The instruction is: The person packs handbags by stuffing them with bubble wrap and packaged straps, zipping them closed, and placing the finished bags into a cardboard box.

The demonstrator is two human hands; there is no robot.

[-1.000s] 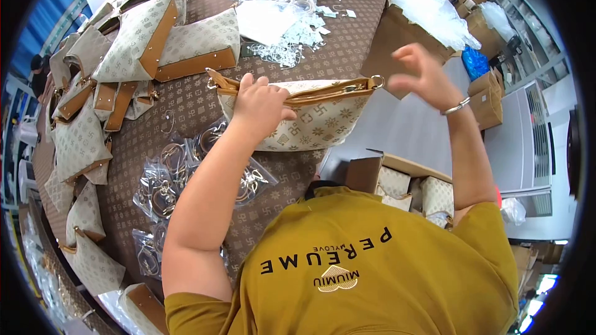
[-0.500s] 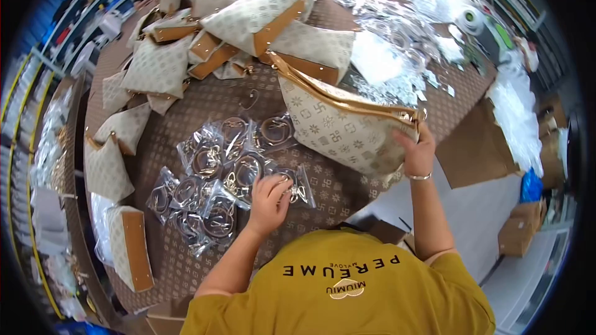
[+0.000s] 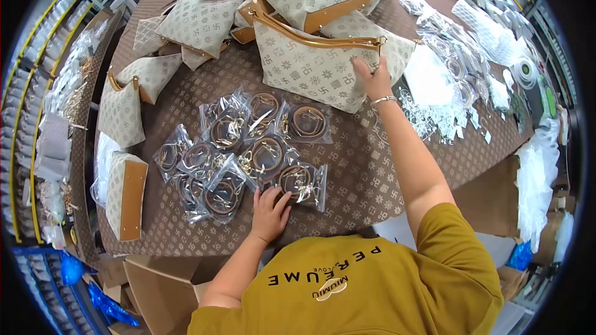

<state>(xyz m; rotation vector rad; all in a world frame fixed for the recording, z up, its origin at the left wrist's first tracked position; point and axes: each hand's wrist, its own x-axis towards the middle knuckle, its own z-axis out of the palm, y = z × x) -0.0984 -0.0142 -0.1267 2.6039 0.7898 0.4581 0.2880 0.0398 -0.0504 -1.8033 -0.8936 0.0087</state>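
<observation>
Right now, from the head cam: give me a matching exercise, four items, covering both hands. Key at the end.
Column one
1. Left hand
2. Right hand
3. Bracelet
4. Shirt

Column two
A. Mustard yellow
B. At the right-hand end of the handbag
C. Silver
D. At the near edge of the bagged straps

Pairs: 1-D, 2-B, 3-C, 4-A
</observation>
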